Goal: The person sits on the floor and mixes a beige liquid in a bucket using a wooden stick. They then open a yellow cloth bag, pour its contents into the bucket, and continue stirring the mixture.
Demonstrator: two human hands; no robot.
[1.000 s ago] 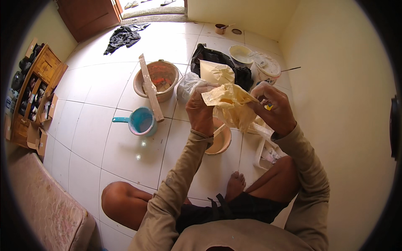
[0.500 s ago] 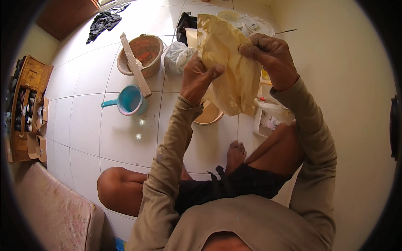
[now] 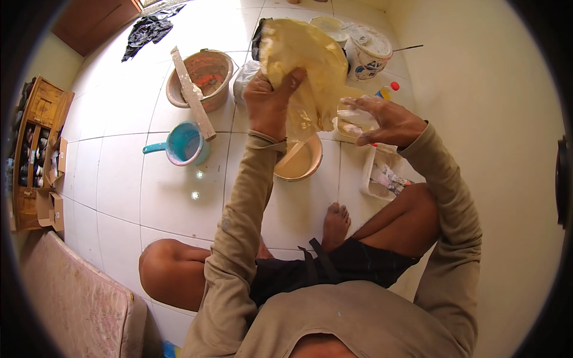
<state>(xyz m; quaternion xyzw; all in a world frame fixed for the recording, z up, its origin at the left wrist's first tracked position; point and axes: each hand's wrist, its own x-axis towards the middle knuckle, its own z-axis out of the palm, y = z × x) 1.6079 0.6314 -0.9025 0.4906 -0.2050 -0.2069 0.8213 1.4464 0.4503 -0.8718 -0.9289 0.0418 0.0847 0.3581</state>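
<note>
A thin, crinkled yellowish plastic bag [image 3: 310, 56] hangs from my left hand [image 3: 268, 104], whose thumb and fingers are closed on its left side. Just to the right of the bag, my right hand [image 3: 388, 122] is open, fingers and thumb apart, with nothing in it. White powder or paste marks its fingertips. Under the bag stands a round tub [image 3: 300, 170] with pale contents and a flat piece leaning inside; the bag hides its far part. Whether the bag holds anything I cannot tell.
A brown bucket [image 3: 224, 95] has a wooden batten [image 3: 194, 95] across it. Nearer sits a teal dipper [image 3: 188, 143]. At the right are a white box [image 3: 376, 188], a red-capped bottle [image 3: 388, 90] and a smeared white bucket [image 3: 367, 56], beside the wall [image 3: 489, 149].
My right hand has let go of the bag and opened, dropping lower. The left hand has shifted slightly left and the bag has swung left and up, uncovering more of the tub and bottle.
</note>
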